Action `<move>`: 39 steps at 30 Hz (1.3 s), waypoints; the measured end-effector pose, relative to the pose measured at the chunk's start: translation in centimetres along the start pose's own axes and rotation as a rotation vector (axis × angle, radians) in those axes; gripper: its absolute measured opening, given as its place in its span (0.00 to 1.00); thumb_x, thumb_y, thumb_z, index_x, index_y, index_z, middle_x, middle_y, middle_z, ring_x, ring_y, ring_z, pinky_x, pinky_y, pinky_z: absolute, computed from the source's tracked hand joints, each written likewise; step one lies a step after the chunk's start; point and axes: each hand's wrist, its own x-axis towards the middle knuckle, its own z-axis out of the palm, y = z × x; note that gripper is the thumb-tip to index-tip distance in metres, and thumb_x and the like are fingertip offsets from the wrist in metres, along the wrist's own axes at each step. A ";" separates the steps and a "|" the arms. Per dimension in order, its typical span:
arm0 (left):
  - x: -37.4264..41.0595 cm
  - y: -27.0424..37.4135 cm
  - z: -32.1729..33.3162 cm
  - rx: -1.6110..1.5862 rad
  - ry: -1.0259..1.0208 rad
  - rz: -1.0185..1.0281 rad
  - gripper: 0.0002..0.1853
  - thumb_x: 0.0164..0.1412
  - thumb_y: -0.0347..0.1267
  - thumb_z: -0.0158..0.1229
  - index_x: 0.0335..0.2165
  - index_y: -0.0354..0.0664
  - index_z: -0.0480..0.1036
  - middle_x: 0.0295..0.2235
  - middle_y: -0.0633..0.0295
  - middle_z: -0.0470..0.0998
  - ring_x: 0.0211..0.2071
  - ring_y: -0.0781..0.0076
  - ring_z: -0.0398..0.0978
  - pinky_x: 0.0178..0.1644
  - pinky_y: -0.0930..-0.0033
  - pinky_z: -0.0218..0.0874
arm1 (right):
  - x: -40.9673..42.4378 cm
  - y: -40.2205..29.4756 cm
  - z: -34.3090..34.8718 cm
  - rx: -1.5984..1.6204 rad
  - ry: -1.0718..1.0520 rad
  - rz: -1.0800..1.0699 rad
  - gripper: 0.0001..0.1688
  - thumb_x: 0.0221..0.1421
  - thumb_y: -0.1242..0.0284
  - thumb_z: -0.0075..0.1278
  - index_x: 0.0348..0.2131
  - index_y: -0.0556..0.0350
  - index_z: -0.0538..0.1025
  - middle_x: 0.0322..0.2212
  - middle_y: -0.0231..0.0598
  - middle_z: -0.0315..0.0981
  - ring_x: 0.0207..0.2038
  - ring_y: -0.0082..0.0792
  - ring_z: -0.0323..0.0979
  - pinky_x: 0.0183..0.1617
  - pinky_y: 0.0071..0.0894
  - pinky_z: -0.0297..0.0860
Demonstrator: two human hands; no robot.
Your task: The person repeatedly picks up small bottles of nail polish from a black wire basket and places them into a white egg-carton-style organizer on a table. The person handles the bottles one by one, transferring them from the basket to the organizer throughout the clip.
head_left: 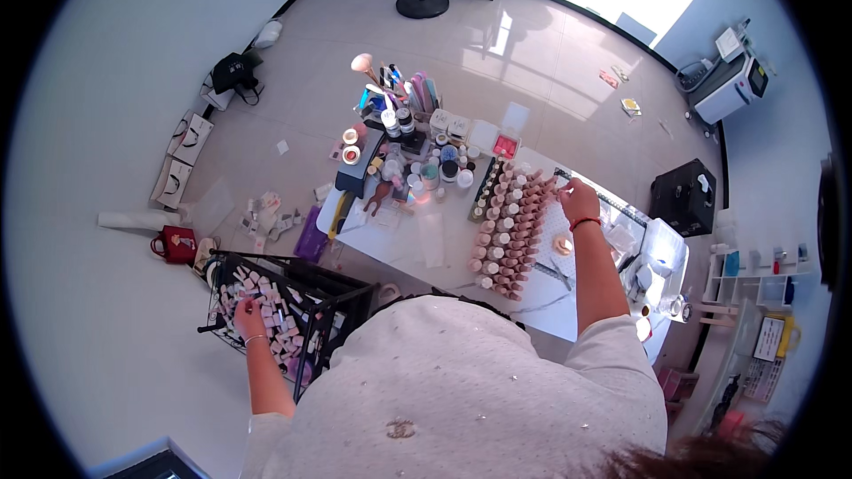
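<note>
My left hand (249, 317) is over a black metal cart (326, 303) on the left, among many loose nail polish bottles (276, 309) in pale pink and white; whether its fingers hold one is unclear. My right hand (579, 202) reaches to the far right end of the rows of pinkish-capped nail polish bottles (509, 233) standing on the white marbled table (393, 239). Its fingertips are at a bottle on the edge of the group, and a grip cannot be made out. A small round beige item (563, 244) lies below that hand on a white dotted sheet.
Jars (449, 169), a brush holder (419, 93) and a dark blue box (359, 169) crowd the table's far left. Clear plastic containers (665, 246) stand on its right end. A black case (684, 196) and a wheeled machine (729, 86) are on the floor at right.
</note>
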 end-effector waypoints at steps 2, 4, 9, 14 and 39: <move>0.2 4.7 -1.0 -0.017 0.042 0.074 0.09 0.54 0.31 0.63 0.33 0.39 0.78 0.28 0.59 0.78 0.28 0.67 0.75 0.35 0.67 0.67 | -0.4 -1.1 -1.0 0.043 0.020 -0.024 0.12 0.50 0.65 0.55 0.31 0.54 0.78 0.26 0.47 0.78 0.33 0.48 0.77 0.40 0.44 0.72; 0.4 9.6 -2.4 -0.147 0.026 0.120 0.10 0.53 0.29 0.64 0.35 0.38 0.78 0.29 0.59 0.78 0.27 0.69 0.75 0.33 0.70 0.67 | -1.1 -4.1 -2.3 0.097 0.023 -0.070 0.10 0.52 0.67 0.55 0.31 0.55 0.77 0.24 0.45 0.77 0.31 0.44 0.77 0.38 0.41 0.72; -0.7 23.8 -4.6 -0.243 -0.107 0.450 0.07 0.52 0.24 0.64 0.33 0.35 0.77 0.25 0.58 0.76 0.24 0.69 0.73 0.30 0.72 0.65 | -6.9 -16.5 -5.6 0.538 -0.093 -0.475 0.10 0.48 0.73 0.60 0.33 0.56 0.77 0.21 0.39 0.72 0.24 0.40 0.71 0.32 0.35 0.69; -4.3 35.0 -4.4 -0.226 -0.205 0.934 0.07 0.49 0.27 0.65 0.31 0.39 0.77 0.26 0.59 0.77 0.27 0.58 0.75 0.31 0.63 0.67 | -12.1 -26.8 -6.9 0.675 -0.442 -0.859 0.16 0.48 0.69 0.60 0.38 0.53 0.76 0.24 0.39 0.70 0.28 0.39 0.71 0.32 0.38 0.68; -2.3 22.0 -0.4 -0.154 -0.496 0.368 0.17 0.58 0.27 0.57 0.47 0.39 0.72 0.31 0.58 0.78 0.30 0.68 0.75 0.35 0.68 0.67 | -3.2 1.6 -3.0 -0.007 -0.044 -0.028 0.09 0.41 0.72 0.61 0.26 0.57 0.78 0.23 0.44 0.78 0.29 0.41 0.77 0.37 0.35 0.72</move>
